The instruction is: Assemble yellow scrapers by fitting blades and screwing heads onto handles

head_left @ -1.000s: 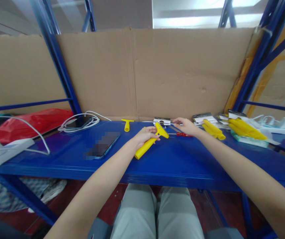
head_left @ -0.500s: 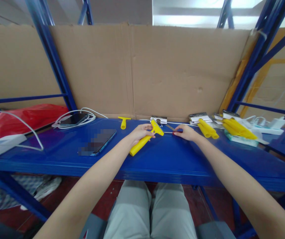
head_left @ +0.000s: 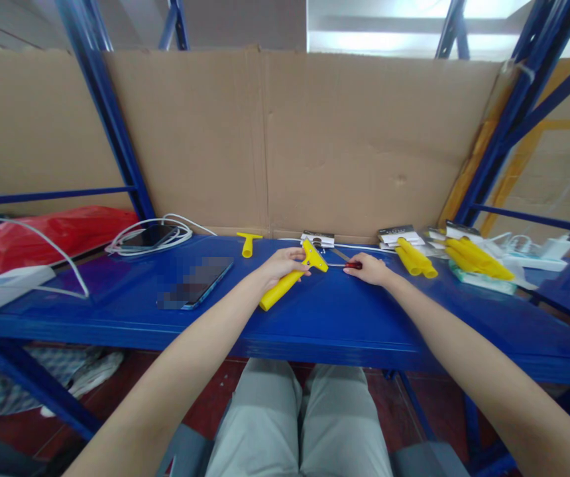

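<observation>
Just left of the middle of the blue table, my left hand [head_left: 283, 264] is closed round the neck of a yellow scraper-like tool [head_left: 281, 291], whose wide head points up and to the right. My right hand [head_left: 368, 269] grips the dark red handle of a screwdriver [head_left: 354, 265]. Its thin metal shaft points left, towards the yellow head; whether the tip touches it is too small to tell. A flat metal strip [head_left: 341, 254] lies just behind the shaft. Behind the yellow head is a black and white card packet [head_left: 317, 239].
A phone [head_left: 200, 285] and a smaller yellow T-shaped piece [head_left: 248, 245] lie to the left. Yellow tubes [head_left: 414, 258] and more yellow pieces [head_left: 478, 257] rest at the right. A coiled white cable [head_left: 180, 233] and a red bag [head_left: 61, 232] are at the far left.
My right hand has shifted slightly and more of the red handle now shows between its fingers. My left hand and the yellow tool look the same.
</observation>
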Tool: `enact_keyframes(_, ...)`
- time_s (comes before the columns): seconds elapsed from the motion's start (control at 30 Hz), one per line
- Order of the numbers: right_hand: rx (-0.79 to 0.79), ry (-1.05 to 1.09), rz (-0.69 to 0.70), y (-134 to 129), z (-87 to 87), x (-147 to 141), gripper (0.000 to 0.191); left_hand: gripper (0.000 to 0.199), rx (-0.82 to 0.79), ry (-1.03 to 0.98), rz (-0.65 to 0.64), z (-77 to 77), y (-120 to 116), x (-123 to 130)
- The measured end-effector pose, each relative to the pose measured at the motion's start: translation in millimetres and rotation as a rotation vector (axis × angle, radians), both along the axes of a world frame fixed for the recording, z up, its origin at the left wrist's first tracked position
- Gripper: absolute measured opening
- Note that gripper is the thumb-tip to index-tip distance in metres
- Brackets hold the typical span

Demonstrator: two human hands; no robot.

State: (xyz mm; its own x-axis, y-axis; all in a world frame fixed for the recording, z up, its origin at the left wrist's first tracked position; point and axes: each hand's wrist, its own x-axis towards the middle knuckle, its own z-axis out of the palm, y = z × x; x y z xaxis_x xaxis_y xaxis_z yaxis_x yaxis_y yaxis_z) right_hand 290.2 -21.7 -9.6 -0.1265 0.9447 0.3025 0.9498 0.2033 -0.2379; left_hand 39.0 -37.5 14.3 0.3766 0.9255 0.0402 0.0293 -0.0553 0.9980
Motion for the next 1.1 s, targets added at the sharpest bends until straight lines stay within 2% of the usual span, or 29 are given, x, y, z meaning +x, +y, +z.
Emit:
enact_keyframes(0.13,-0.054,-0.023,-0.033,-2.9,2.2,-4.3,0.024,0.055,0.004,0.003,-0.008,-0.7,1.2,-0.4)
enact_keyframes(0.37,-0.016,-0.011,-0.064,-2.8,1.6,-4.2,0.021,0.054,-0.007,-0.017,0.023,-3.2,2.2,-0.3)
enact_keyframes(0.7,0.109,0.075,-0.191,-3.6,15.6,11.1,0.028,0.044,0.000,-0.043,0.024,-5.2,5.2,-2.5)
enact_keyframes(0.9,0.200,0.146,-0.103,-6.5,28.3,32.9,0.029,0.041,-0.004,-0.028,0.105,-5.0,9.3,-4.7)
enact_keyframes(1.1,0.136,0.238,0.090,-16.3,40.5,43.2,0.025,0.048,-0.031,0.018,0.229,-0.1,6.0,-5.2)
